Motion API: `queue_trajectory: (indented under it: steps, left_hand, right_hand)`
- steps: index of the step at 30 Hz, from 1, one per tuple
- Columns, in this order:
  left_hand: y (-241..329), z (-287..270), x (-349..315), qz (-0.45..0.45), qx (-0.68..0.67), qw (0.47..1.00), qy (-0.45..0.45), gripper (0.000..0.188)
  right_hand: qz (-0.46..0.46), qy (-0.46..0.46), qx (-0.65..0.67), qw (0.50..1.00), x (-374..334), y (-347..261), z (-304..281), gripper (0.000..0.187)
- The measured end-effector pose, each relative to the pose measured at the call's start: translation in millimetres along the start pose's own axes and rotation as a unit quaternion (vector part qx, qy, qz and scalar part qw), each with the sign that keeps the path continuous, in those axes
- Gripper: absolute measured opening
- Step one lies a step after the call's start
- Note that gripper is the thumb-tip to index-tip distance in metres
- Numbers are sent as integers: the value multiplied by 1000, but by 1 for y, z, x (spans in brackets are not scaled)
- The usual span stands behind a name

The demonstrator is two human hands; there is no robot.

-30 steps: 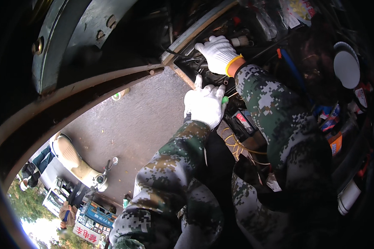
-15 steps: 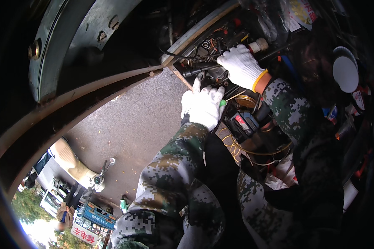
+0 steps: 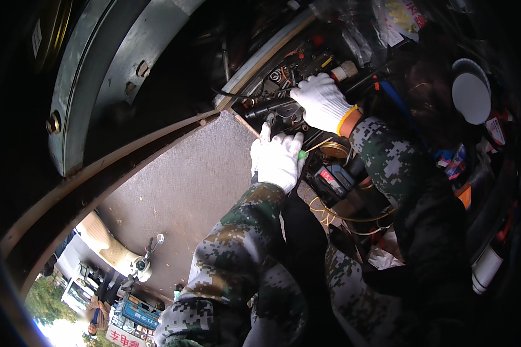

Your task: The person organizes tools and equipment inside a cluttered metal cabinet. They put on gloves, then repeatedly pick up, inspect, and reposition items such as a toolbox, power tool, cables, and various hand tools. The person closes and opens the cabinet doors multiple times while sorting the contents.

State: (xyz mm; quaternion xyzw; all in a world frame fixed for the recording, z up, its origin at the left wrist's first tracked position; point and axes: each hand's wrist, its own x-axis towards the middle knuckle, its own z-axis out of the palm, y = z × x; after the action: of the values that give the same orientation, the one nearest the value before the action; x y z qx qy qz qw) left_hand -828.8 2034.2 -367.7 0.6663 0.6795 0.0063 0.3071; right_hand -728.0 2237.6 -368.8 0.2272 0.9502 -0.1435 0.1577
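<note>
My left hand (image 3: 276,159), in a white knit glove, lies at the near-left edge of a tool-filled box, its index finger stretched forward and the others bent. A thin rod with a green end (image 3: 302,154) sticks out beside those bent fingers; whether they grip it is hidden. Deeper among the tools, my right hand (image 3: 321,104), gloved in white with a yellow cuff, is closed with its fingertips pointing down. What it holds, if anything, cannot be seen. A black bar-like tool (image 3: 270,107) runs just left of it, and a pale-bristled brush (image 3: 344,70) lies beyond its knuckles.
A wooden-edged rim (image 3: 266,55) bounds the box at the far left. Right of my left hand sit a round gold tin (image 3: 334,150) and a blue-black battery pack (image 3: 336,179). A white round lid (image 3: 471,98) is at far right. A cream scooter (image 3: 107,246) stands on the pavement.
The whole view has shifted, so the box and both hands appear slightly farther left. Both hands keep nearly the same places over the tools.
</note>
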Motion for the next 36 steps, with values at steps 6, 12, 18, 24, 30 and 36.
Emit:
queue_trajectory:
  steps: [6,12,18,24,30,36]
  left_hand:
    - [-3,1,3,6,6,999,53,51]
    - [1,4,-3,9,-9,999,36,50]
    - [3,8,-7,-1,-9,1000,15,51]
    - [7,-1,-3,-5,0,999,-41,56]
    - [10,-4,-4,9,3,1000,0,53]
    - [-3,3,-4,9,43,998,49,54]
  right_hand:
    - [-20,120,-1,993,-7,-5,1,49]
    - [19,18,-69,997,-7,-11,3,81]
    - [-41,-26,-76,996,12,7,24,62]
    - [-72,-12,-87,994,3,24,12,68]
    - [-41,102,-83,990,37,44,-32,37]
    - [-4,107,-149,983,74,45,-36,30]
